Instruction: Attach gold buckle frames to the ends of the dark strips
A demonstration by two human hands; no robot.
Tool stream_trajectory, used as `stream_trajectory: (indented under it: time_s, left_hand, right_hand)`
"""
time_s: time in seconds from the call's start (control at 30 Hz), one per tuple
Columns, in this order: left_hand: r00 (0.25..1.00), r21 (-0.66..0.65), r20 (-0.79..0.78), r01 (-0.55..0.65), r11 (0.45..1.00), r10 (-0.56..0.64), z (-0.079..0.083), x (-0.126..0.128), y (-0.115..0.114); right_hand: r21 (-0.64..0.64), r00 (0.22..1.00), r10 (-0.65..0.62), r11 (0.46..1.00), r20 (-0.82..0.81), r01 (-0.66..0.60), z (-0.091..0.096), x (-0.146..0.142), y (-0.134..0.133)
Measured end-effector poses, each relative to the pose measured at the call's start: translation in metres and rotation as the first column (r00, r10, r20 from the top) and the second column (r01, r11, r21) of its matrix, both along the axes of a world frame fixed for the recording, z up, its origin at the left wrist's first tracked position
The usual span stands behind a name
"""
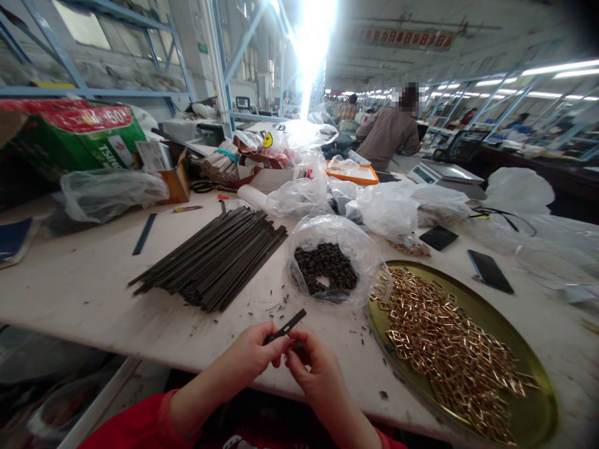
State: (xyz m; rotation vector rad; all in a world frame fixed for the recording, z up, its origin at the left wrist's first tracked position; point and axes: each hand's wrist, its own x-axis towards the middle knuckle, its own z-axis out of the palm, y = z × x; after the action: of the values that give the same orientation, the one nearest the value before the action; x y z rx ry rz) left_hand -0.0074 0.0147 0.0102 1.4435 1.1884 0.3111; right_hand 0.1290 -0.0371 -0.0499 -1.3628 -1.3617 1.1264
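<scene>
A short dark strap (294,321) with small slots sticks up from between my hands at the front of the table. My left hand (253,350) pinches it between thumb and fingers. Close against it, my right hand (317,368) has its thumb and fingertips closed near the strap's lower part; what they grip is hidden. Beyond my hands lies a pile of long dark straps (219,255). A clear plastic bag (369,249) stands open with small black pieces (327,265) in it. To the right, gold rectangular buckles (449,337) are heaped on a round gold-coloured tray (538,386).
Small dark scraps (281,302) are scattered before the bag. Two dark phones (490,271) lie at the right. Plastic bags (388,209), a green and red carton (107,140), a pen (187,209) and a scale (444,174) line the back. A co-worker (390,131) is beyond.
</scene>
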Motion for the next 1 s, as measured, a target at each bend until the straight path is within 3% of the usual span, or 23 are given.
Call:
stream_trajectory:
  time_s: [0.17,0.47,0.8,0.9,1.0]
  left_hand:
    - [1.000,-0.020,-0.009,-0.001,1.000,0.001,-0.001,0.003,0.004]
    - [1.000,-0.102,0.000,0.001,0.995,-0.001,-0.002,0.009,0.011]
    - [0.999,-0.122,0.032,-0.013,0.992,0.017,-0.007,0.012,0.010]
    - [0.998,-0.097,0.064,0.010,0.995,-0.004,-0.003,0.009,0.010]
    - [0.998,-0.040,0.042,0.042,0.998,-0.040,0.007,0.000,0.009]
  right_hand:
    - [0.014,1.000,-0.008,1.000,0.012,0.008,-0.006,0.004,0.004]
    - [-0.151,0.960,0.007,0.987,-0.280,-0.052,0.004,0.014,0.015]
    - [-0.131,0.969,0.015,0.990,-0.249,-0.049,-0.004,0.010,0.012]
    - [-0.110,0.956,-0.067,0.993,-0.287,0.036,0.002,0.012,0.015]
    - [-0.206,0.859,-0.193,0.973,-0.474,0.105,0.014,0.016,0.016]
